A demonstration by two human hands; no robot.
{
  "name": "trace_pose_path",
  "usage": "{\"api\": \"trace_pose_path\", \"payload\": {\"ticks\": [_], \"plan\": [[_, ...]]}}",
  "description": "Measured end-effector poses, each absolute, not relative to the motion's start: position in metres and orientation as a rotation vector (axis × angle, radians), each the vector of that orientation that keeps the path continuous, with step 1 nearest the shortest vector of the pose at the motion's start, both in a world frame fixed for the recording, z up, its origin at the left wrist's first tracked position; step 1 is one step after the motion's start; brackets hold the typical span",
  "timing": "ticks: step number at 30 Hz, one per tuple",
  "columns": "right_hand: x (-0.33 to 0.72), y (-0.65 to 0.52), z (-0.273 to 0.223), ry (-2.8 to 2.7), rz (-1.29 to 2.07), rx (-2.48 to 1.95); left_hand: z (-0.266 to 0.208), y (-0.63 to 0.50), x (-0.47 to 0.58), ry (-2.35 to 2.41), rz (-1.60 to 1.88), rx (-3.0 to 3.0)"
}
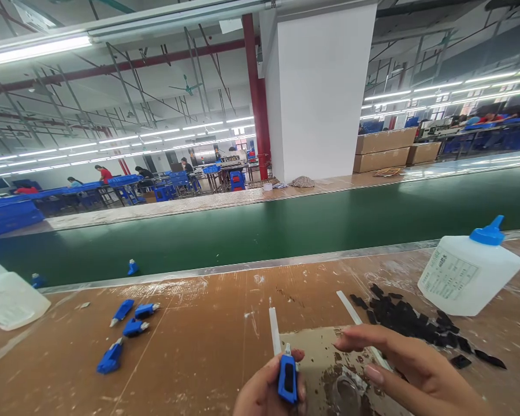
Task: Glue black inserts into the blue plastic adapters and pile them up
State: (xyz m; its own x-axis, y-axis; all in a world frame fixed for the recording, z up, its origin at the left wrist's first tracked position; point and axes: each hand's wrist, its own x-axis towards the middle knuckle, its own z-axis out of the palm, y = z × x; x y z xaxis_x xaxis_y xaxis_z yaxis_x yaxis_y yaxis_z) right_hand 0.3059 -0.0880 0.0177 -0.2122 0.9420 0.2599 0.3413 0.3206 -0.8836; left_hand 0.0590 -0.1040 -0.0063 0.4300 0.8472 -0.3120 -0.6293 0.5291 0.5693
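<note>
A blue piece (288, 378) is held upright in the left hand (260, 390), near the bottom of the view; it is gripped between the thumb on one side and the fingers on the other, so that grip is closed around it. A black pad (290, 378) is set on the face of the blue piece, and a pale tip (288, 349) is pointed away from the person. The right hand (433, 370) is held over a beige sheet (305, 342), its grip parted, with thumb and forefinger well separated and nothing seen between them. The beige sheet is marked by brown spots and a glossy clear patch (347, 394), and is flanked by two white strips (274, 329). Beyond the right hand, many black pieces (409, 318) are heaped loosely on the table (190, 358), just beside a white bottle (465, 274) that is fitted with a blue nozzle cap (487, 232). On the left, four blue connectors (110, 356) are scattered, and another bottle (13, 303) is partly cut off by the edge of the view. Two more such connectors are seen on a green belt (260, 231), which is laid along the table's far edge
</note>
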Motion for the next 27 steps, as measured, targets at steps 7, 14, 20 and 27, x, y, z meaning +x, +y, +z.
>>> {"api": "trace_pose_path", "payload": {"ticks": [7,14,20,27], "plan": [[0.318,-0.068,0.035,-1.511,0.935,-1.197,-0.020,-0.092,0.052,0.879,1.093,0.577],[0.336,-0.037,0.023,-1.656,0.657,-1.490,-0.006,-0.072,0.026,1.071,1.250,0.718],[0.349,-0.023,0.010,-2.006,0.307,-1.633,0.009,-0.049,-0.015,1.451,1.404,0.997],[0.343,-0.014,-0.010,-2.166,0.234,-1.612,0.012,-0.033,-0.082,2.566,0.826,1.997]]}}
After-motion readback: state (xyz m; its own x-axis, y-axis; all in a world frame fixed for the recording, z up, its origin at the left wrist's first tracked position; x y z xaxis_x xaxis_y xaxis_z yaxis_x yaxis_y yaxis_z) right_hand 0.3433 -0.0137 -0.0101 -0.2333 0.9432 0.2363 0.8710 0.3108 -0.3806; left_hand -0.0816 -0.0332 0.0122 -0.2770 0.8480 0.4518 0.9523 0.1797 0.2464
